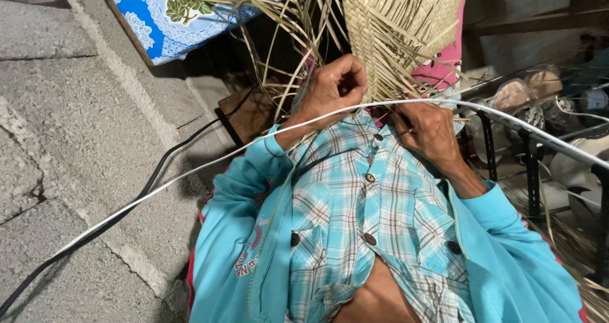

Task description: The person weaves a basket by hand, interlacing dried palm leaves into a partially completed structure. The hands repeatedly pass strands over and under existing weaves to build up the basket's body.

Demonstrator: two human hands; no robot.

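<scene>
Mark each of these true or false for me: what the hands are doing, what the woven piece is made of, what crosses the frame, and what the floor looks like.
1. Both hands work at the lower edge of a woven straw piece. True: the left hand and the right hand grip its loose strands.
2. The woven piece is made of blue plastic. False: it is pale tan straw with loose strips hanging free.
3. A white cable crosses the frame in front of the arms. True.
4. The person wears a red shirt. False: a turquoise plaid shirt under a turquoise jacket.
5. The floor is wooden planks. False: it is grey concrete with cracks.
</scene>
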